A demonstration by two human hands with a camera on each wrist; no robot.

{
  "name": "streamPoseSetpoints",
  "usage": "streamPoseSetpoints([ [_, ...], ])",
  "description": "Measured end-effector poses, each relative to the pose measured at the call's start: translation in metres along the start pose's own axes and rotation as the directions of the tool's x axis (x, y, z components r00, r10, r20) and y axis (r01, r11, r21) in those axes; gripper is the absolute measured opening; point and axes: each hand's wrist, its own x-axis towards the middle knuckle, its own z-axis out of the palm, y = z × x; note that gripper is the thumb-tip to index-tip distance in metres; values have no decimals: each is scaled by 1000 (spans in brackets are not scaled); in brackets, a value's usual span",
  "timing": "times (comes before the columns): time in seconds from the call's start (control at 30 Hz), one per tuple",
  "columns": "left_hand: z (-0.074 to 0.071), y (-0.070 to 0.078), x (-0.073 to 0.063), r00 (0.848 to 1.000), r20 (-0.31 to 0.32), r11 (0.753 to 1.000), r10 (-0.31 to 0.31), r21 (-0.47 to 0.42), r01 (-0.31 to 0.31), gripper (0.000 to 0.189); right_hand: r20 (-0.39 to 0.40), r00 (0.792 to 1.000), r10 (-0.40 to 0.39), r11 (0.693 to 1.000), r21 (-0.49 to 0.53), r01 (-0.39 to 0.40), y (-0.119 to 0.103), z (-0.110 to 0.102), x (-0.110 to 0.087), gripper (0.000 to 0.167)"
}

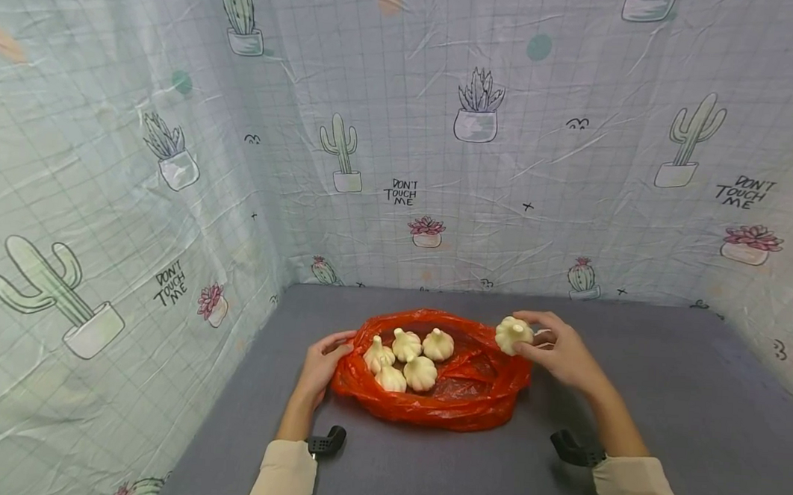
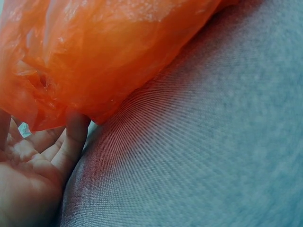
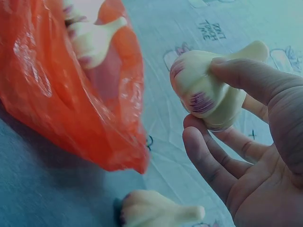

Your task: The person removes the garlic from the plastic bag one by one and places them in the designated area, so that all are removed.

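My right hand (image 1: 562, 353) pinches a whitish garlic bulb (image 1: 513, 334) between thumb and fingers, over the right end of a red plastic bag (image 1: 428, 414). Purple streaks mark this bulb in the right wrist view, where it is held apart from the bag. The bag lies with its mouth spread wide, and several garlic bulbs (image 1: 420, 373) sit together in its left half. At the bag's left end, my left hand (image 1: 323, 359) holds the rim. Seen from the left wrist, some fingertips (image 2: 78, 125) go behind the orange-looking plastic and are partly hidden.
Another garlic bulb (image 3: 156, 210) lies outside the bag, below my right hand in the right wrist view. A grey cloth-covered table (image 1: 425, 473) carries everything. Sheets printed with cacti (image 1: 473, 207) stand behind and at both sides.
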Motion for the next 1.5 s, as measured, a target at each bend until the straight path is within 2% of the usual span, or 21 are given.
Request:
streamPoseSetpoints([
  [0.23, -1, 0, 1, 1000, 3, 1000, -8, 14, 8, 33, -46, 997, 66, 997, -25, -67, -4, -19, -8, 58],
  [0.77, 0, 1, 3, 1000, 2, 1000, -12, 7, 12, 33, -166, 982, 92, 989, -102, -110, 7, -50, -18, 61],
  [1.17, 1, 2, 1, 1000, -7, 1000, -17, 6, 17, 33, -220, 969, 112, 985, -103, -137, 22, -64, -25, 62],
  [1.5, 0, -1, 1, 1000, 1, 1000, -13, -8, 13, 32, -238, 957, 164, 983, -41, -178, 32, -71, -30, 65],
])
